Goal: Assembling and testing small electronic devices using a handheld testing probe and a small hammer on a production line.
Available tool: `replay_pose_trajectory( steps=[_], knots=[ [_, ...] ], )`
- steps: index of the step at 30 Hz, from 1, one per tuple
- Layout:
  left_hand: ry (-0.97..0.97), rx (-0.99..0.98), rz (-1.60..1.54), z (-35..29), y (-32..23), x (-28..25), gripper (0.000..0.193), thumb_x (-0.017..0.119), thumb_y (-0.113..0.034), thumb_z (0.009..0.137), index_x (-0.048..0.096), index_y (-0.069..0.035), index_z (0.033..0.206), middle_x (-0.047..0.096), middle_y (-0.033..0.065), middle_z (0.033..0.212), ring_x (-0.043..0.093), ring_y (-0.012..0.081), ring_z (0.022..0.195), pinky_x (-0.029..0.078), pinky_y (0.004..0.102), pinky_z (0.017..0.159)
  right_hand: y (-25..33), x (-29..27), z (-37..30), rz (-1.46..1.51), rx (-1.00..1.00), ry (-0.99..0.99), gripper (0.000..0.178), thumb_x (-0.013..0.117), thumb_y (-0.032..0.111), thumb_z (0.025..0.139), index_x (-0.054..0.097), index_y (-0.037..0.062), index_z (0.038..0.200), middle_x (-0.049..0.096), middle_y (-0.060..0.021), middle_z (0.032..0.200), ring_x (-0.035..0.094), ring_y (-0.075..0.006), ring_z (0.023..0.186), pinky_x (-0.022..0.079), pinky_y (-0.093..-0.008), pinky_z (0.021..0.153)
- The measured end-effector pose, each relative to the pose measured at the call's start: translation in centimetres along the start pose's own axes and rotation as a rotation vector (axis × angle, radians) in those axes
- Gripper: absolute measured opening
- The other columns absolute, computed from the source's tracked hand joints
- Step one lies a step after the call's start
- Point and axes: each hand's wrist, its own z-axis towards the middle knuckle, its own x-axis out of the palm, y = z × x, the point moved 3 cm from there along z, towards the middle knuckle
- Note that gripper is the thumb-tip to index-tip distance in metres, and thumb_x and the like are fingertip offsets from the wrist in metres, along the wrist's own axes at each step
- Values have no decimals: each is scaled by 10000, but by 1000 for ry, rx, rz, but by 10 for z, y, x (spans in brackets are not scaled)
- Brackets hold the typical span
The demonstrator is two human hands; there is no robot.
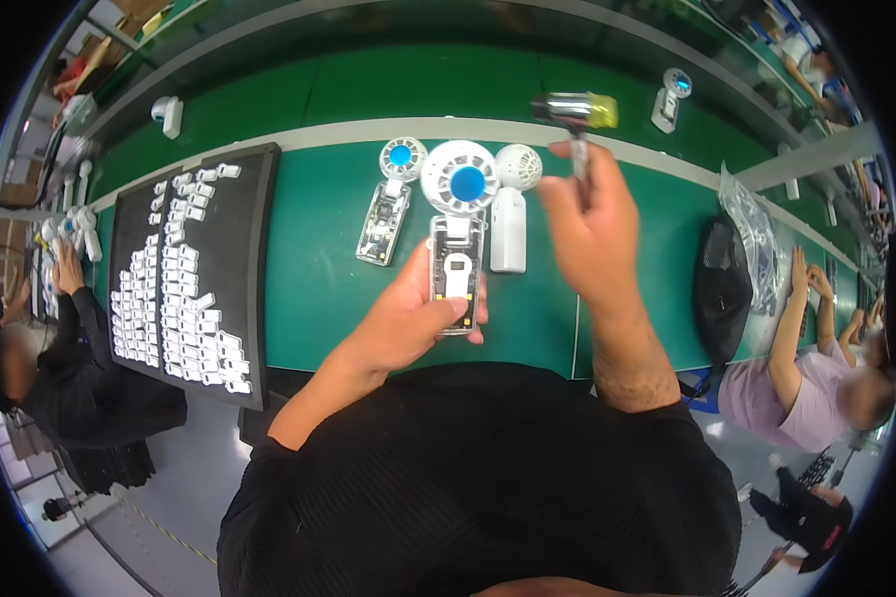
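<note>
My left hand (393,320) is closed round the handle of a white handheld fan (458,231). The fan's round head has a blue disc, and its handle shows circuit parts under a white piece that my thumb presses. Raised on the right, my right hand (599,231) grips a small mallet (577,111) by its handle; the head is dark at one end and yellow-green at the other, slightly blurred. Beside the held fan lie a second fan with its inner parts showing (382,221) on the left and a white fan with a closed handle (509,231) on the right.
A black tray (265,199) with many small white pieces stands left on the green table (319,318). Fans (667,109) stand on the far green surface. A black bag (719,289) and clear plastic (757,239) lie right. Co-workers sit at both sides.
</note>
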Motion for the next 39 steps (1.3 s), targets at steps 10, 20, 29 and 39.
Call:
replay_pose_trajectory(
  steps=[10, 20, 29, 39],
  knots=[
    [-92, 59, -21, 2, -5, -16, 653, 457, 64, 918, 240, -74, 1519, 571, 110, 1169, 618, 179, 993, 583, 358, 785, 6, 10, -48, -393, -506, 305, 327, 682, 93, 917, 684, -4, 1230, 555, -78, 696, 535, -208, 556, 444, -345, 520],
    [-116, 171, -18, -2, -16, -2, 689, 440, 83, 901, 209, -63, 1534, 563, 115, 1203, 605, 181, 991, 558, 350, 797, 17, -11, -52, -187, -676, 231, 520, 753, 103, 811, 667, 49, 1320, 518, -76, 669, 548, -248, 554, 444, -364, 507],
    [-72, 259, -83, 0, -10, -17, 860, 539, 94, 839, 173, -134, 1583, 545, 107, 1298, 608, 222, 1094, 544, 384, 803, 7, 0, -50, -246, -572, 406, 456, 744, 132, 875, 654, 62, 1317, 629, -84, 738, 626, -258, 613, 482, -354, 532],
    [-206, 280, -100, -3, -15, -20, 753, 553, 17, 859, 263, -89, 1546, 563, 113, 1172, 616, 212, 1008, 538, 355, 746, -2, 8, -44, -267, -419, 483, 390, 720, 153, 923, 653, 17, 1283, 632, -73, 751, 646, -189, 656, 489, -330, 573]
  ],
)
